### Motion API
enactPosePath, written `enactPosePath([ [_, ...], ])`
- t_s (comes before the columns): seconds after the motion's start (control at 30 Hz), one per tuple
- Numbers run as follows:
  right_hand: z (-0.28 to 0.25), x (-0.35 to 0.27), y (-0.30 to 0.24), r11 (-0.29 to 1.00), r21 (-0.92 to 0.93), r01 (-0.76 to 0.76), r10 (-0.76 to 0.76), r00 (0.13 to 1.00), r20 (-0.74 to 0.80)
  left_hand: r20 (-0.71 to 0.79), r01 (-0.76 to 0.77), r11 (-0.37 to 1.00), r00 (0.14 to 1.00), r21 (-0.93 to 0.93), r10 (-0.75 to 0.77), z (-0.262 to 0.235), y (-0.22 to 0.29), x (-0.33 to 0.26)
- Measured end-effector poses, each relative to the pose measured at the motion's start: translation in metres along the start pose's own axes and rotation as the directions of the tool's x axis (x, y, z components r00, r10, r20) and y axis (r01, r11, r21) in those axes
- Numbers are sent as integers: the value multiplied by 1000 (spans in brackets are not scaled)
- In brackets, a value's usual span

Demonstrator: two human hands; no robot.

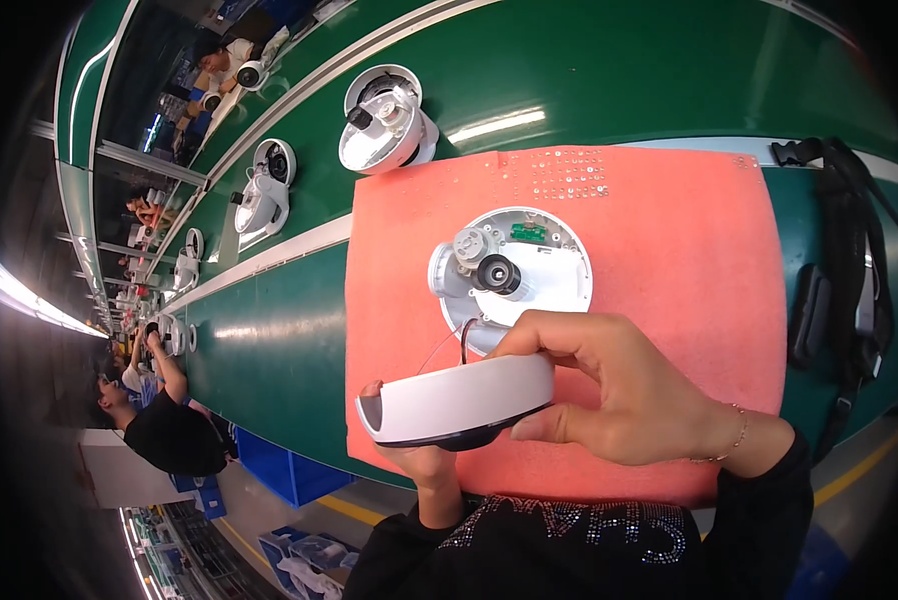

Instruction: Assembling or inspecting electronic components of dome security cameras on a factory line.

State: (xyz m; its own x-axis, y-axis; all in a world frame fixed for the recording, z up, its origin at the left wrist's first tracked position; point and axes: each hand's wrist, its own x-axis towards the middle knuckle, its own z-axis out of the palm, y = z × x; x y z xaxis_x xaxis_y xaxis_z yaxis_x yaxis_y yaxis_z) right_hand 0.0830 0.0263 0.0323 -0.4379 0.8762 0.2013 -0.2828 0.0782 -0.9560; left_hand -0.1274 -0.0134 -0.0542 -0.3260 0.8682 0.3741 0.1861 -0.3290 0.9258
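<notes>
Both my hands hold a round white camera housing half (459, 400), tilted on edge, with a dark underside. My right hand (624, 390) pinches its right end between thumb and fingers. My left hand (419, 462) supports it from below at the left; the housing hides most of its fingers. Thin wires (464, 342) run from it to the other white housing half (564, 290), which lies with its inside up on a pink foam mat (669, 300). Inside that half are a black lens (498, 275), a round grey motor-like part (472, 246) and a small green circuit board (527, 233).
Rows of small screws (569, 172) lie on the mat's far edge. More opened white camera units (384, 125) (266, 190) stand on the green conveyor. A black strap (859, 200) and a dark case (809, 315) lie at right. Co-workers sit farther left, beside a blue bin (279, 465).
</notes>
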Motion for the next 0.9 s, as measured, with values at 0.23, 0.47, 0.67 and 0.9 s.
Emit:
enactPosePath([
  [0.23, 27, 6, -4, 956, -252, 147, -178, 978, -105, 11, 35, 962, 999, -269, -33, -8, 6, 2],
  [0.47, 33, 10, -5, 954, -287, 83, -100, 994, -47, 58, 94, 949, 995, -300, -80, -22, 14, 3],
  [0.67, 37, 15, 7, 972, -189, 142, -169, 977, -133, 69, 70, 960, 996, -271, -53, -26, 19, 1],
  [0.9, 56, 14, -7, 959, -279, 44, -52, 998, -22, 157, 204, 866, 977, -457, -148, -34, 36, 12],
])
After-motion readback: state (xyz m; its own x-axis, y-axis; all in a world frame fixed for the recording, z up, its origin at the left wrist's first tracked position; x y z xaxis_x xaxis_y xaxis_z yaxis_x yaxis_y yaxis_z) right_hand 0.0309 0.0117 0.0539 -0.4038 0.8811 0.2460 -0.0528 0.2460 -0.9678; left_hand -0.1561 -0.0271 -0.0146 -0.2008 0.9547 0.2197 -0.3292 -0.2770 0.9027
